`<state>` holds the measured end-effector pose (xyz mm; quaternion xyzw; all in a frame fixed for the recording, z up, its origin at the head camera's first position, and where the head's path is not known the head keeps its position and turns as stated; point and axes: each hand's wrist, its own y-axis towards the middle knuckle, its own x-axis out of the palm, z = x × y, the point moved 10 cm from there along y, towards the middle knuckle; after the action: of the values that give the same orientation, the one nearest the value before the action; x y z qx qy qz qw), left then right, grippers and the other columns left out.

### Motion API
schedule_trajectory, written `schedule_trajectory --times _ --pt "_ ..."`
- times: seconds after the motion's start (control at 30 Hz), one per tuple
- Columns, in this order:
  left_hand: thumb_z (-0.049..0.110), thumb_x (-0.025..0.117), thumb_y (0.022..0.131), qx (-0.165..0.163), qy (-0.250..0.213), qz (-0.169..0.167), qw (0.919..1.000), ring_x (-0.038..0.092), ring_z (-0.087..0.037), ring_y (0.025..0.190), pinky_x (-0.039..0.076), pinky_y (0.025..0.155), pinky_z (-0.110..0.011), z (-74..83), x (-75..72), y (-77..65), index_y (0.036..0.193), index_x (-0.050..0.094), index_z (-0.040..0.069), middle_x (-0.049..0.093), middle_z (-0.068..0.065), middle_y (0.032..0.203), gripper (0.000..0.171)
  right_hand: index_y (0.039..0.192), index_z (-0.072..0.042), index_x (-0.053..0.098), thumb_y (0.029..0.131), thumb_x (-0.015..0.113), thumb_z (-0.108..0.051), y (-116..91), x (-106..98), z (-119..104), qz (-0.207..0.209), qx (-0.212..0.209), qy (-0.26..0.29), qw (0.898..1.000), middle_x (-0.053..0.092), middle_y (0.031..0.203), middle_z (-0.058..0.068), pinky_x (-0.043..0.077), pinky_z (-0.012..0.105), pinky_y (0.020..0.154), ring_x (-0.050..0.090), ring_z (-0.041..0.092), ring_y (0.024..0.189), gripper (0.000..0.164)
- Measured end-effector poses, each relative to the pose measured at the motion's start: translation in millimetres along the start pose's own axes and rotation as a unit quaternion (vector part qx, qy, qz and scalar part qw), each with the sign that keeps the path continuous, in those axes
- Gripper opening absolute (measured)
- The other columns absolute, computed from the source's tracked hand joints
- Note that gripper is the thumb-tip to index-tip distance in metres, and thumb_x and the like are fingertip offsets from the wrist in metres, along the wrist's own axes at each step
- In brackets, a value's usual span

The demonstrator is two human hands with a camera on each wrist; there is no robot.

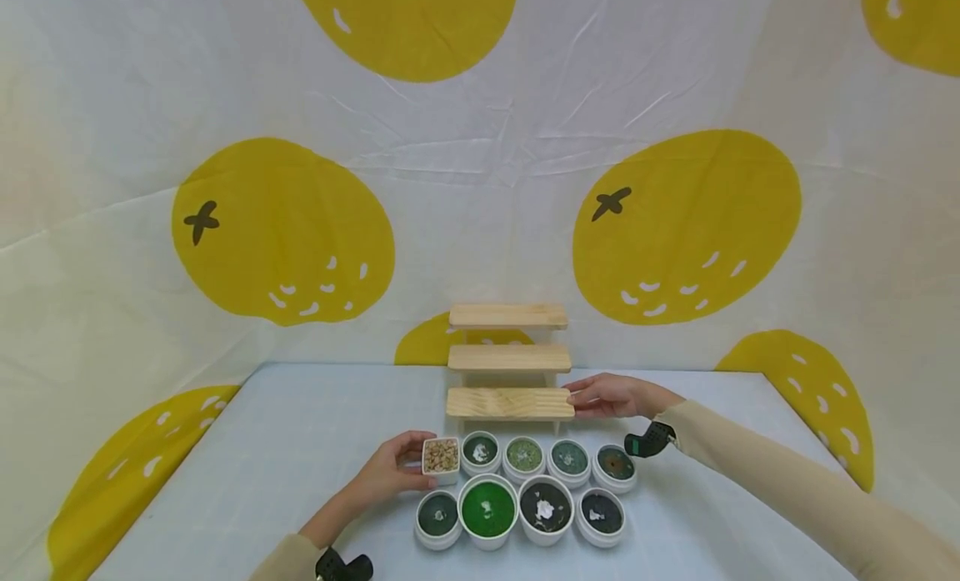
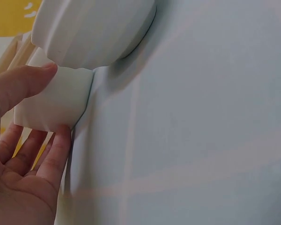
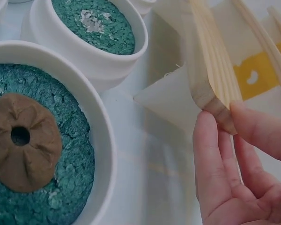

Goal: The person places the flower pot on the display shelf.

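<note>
My left hand point(image 1: 393, 466) holds a small square white pot point(image 1: 440, 456) filled with tan pebbles. In the left wrist view the thumb lies on one side of the pot point(image 2: 61, 103) and fingers on the other, with its base at the cloth. My right hand point(image 1: 611, 395) grips the right end of the lowest board point(image 1: 510, 404) of a three-step wooden shelf stand. The right wrist view shows the thumb and fingers point(image 3: 210, 164) pinching the board's end point(image 3: 215, 105). Several round white pots stand between the hands, in front of the stand.
Green and dark fillings show in the round pots, among them a bright green one point(image 1: 488, 508) and one with a brown flower-like piece point(image 1: 616, 463). The stand's upper boards point(image 1: 508, 317) rise behind. A pale cloth point(image 1: 315, 414) covers the table, before a fruit-patterned backdrop point(image 1: 480, 231).
</note>
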<state>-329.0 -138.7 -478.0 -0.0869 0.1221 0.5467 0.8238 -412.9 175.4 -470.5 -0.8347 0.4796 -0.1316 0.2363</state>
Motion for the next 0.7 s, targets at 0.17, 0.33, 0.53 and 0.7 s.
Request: schedule_trajectory --times 0.17,0.33,0.53,0.7 --pt "0.007 0.082 0.072 0.001 0.006 0.009 0.9999 0.058 -0.031 0.113 0.055 0.088 -0.025 1.1 -1.4 -2.5 0.132 0.045 -0.008 0.056 -0.023 0.124 0.072 0.144 0.011 0.030 0.097 0.052 -0.005 0.9 3.3 -3.5 -0.010 -0.034 -0.017 0.999 0.069 0.098 0.005 0.057 0.025 0.083 0.068 0.011 0.086 0.054" --pt "0.006 0.081 0.073 0.000 -0.004 0.017 0.9998 0.058 -0.032 0.113 0.055 0.088 -0.025 1.2 -2.9 -4.8 0.133 0.044 -0.009 0.056 -0.023 0.123 0.072 0.144 0.012 0.030 0.097 0.053 -0.006 0.6 3.7 -2.5 -0.002 -0.045 -0.017 0.999 0.069 0.097 0.005 0.057 0.025 0.083 0.068 0.010 0.085 0.055" --pt "0.009 0.080 0.076 -0.005 -0.009 0.024 0.9997 0.057 -0.033 0.116 0.055 0.090 -0.027 0.6 -2.7 -7.4 0.135 0.042 -0.007 0.054 -0.025 0.128 0.072 0.143 0.010 0.032 0.096 0.055 -0.010 -0.3 1.3 -1.6 0.019 -0.057 -0.039 0.997 0.069 0.099 0.005 0.057 0.027 0.084 0.067 0.009 0.085 0.056" --pt "0.009 0.079 0.077 -0.010 -0.012 0.036 0.9992 0.056 -0.034 0.118 0.055 0.091 -0.029 0.0 -3.1 -8.5 0.136 0.042 -0.007 0.053 -0.026 0.130 0.071 0.143 0.010 0.031 0.096 0.055 -0.009 1.3 1.4 -0.2 0.020 -0.058 -0.033 0.998 0.068 0.101 0.006 0.057 0.027 0.084 0.067 0.010 0.086 0.056"
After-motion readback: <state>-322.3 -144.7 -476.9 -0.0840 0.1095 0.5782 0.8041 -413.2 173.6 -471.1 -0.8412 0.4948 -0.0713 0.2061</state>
